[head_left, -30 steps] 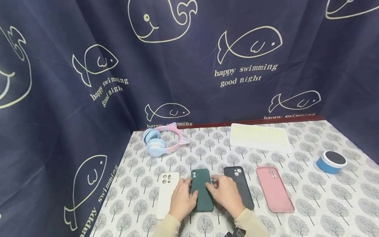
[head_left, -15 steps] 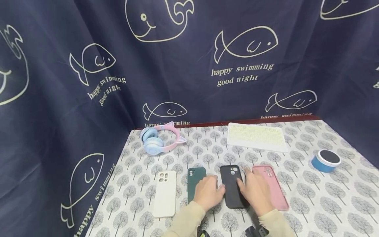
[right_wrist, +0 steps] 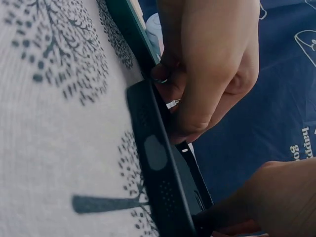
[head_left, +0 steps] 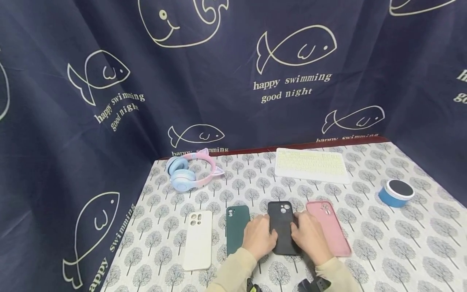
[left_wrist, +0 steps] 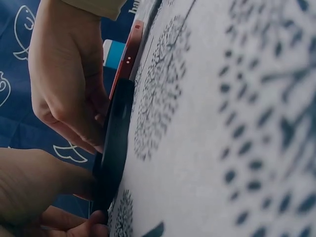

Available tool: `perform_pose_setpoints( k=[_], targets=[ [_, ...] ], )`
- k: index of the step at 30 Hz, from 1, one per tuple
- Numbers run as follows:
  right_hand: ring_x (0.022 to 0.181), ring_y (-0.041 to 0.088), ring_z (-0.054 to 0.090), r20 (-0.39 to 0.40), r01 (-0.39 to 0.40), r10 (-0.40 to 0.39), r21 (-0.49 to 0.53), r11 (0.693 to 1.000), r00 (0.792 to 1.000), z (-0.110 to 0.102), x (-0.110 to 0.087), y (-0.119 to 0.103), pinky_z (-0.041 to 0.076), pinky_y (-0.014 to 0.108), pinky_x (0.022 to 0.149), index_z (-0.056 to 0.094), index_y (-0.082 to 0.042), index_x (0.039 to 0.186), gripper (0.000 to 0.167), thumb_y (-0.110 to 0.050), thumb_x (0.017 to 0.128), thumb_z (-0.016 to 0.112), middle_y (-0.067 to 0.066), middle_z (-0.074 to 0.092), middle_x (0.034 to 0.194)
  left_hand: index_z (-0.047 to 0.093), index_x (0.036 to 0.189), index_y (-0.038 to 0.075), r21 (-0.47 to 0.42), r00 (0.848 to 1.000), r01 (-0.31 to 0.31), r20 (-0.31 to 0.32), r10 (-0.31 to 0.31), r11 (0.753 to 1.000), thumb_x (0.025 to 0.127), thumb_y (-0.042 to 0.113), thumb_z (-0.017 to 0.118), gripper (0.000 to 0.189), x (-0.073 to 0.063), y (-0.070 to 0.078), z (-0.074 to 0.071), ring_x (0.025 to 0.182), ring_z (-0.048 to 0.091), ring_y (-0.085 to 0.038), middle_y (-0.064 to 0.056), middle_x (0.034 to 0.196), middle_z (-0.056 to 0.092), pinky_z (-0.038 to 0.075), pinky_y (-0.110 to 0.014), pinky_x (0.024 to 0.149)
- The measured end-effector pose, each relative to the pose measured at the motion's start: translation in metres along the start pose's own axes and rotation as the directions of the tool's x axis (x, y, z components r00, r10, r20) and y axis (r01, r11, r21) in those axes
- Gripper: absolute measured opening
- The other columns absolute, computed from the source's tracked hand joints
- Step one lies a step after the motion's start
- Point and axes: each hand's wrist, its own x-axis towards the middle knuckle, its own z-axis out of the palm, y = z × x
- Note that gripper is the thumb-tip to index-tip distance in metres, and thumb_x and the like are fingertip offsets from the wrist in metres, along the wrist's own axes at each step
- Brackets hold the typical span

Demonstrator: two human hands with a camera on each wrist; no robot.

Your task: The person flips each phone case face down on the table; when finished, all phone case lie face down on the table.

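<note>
A black phone case (head_left: pixel 281 227) lies on the table between my hands, camera cutout at its far end. My left hand (head_left: pixel 258 237) holds its left edge, and my right hand (head_left: pixel 309 234) holds the right edge, thumbs over the near half. From the left wrist, the black case (left_wrist: pixel 117 138) appears edge-on with fingers along both sides. The right wrist view shows the lower end of the black case (right_wrist: pixel 158 158), with its port and speaker holes. A dark green phone case (head_left: pixel 236 227) is partly covered by my left hand. Beside my right hand lies a pink phone case (head_left: pixel 330 227).
A cream phone case (head_left: pixel 198 241) lies at the left end of the row. Cat-ear headphones (head_left: pixel 193 170) sit at the back left, a white keyboard (head_left: pixel 311 165) at the back. A blue round device (head_left: pixel 395 193) stands at the right. A dark curtain (head_left: pixel 233 81) hangs behind.
Both hands have left the green case and moved right to the black one, which now stands straighter in the row. The head view has shifted slightly.
</note>
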Motion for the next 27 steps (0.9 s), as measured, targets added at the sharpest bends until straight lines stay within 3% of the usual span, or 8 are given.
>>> perform_pose_setpoints(
  k=[10,16,20,23,27],
  targets=[
    [0.074,0.031,0.062,-0.002,0.001,-0.001,0.028,1.000,1.000,-0.001,-0.002,0.000,0.051,0.049,0.069,0.064,0.019,0.105,0.030,0.005,0.079,0.069,0.021,0.064,0.085,0.067,0.115,-0.006,-0.113,0.999,0.023,0.042,-0.018,0.993,0.081,0.013,0.070,0.039,0.001,-0.007,0.000,0.081,0.065,-0.023,-0.009,0.088,0.066,0.054,-0.036,0.072],
    [0.082,0.036,0.064,-0.015,0.032,-0.032,0.031,0.999,0.999,0.000,-0.003,0.001,0.051,0.051,0.074,0.064,0.018,0.106,0.030,0.004,0.080,0.069,0.023,0.066,0.089,0.069,0.099,-0.001,-0.169,0.997,0.041,0.075,-0.029,0.985,0.078,0.012,0.070,0.025,0.004,-0.010,-0.004,0.060,0.053,-0.013,0.000,0.070,0.057,0.047,-0.030,0.056],
    [0.074,0.029,0.061,-0.016,0.030,-0.029,0.041,0.999,0.999,0.002,-0.003,0.001,0.051,0.047,0.068,0.064,0.019,0.105,0.030,0.005,0.079,0.069,0.017,0.064,0.082,0.065,0.085,0.006,-0.208,0.995,0.053,0.096,-0.034,0.977,0.078,0.010,0.070,0.009,0.005,-0.009,-0.008,0.052,0.046,-0.010,0.006,0.060,0.048,0.041,-0.027,0.050],
    [0.068,0.024,0.057,-0.019,0.023,-0.022,0.051,0.998,1.000,0.002,-0.003,0.000,0.049,0.043,0.063,0.065,0.019,0.104,0.029,0.005,0.079,0.069,0.012,0.061,0.075,0.062,0.079,0.011,-0.205,0.996,0.050,0.087,-0.033,0.978,0.077,0.010,0.070,0.008,0.005,-0.010,-0.011,0.052,0.047,-0.010,0.006,0.058,0.048,0.041,-0.027,0.050],
    [0.065,0.020,0.054,-0.020,0.008,-0.007,0.072,0.997,1.000,0.005,-0.003,-0.001,0.048,0.039,0.061,0.066,0.017,0.104,0.028,0.005,0.079,0.069,0.008,0.059,0.072,0.066,0.084,0.008,-0.168,0.999,0.037,0.043,-0.030,0.985,0.075,0.011,0.070,0.010,0.005,-0.010,-0.013,0.055,0.054,-0.016,0.001,0.063,0.059,0.045,-0.030,0.052]
  ],
)
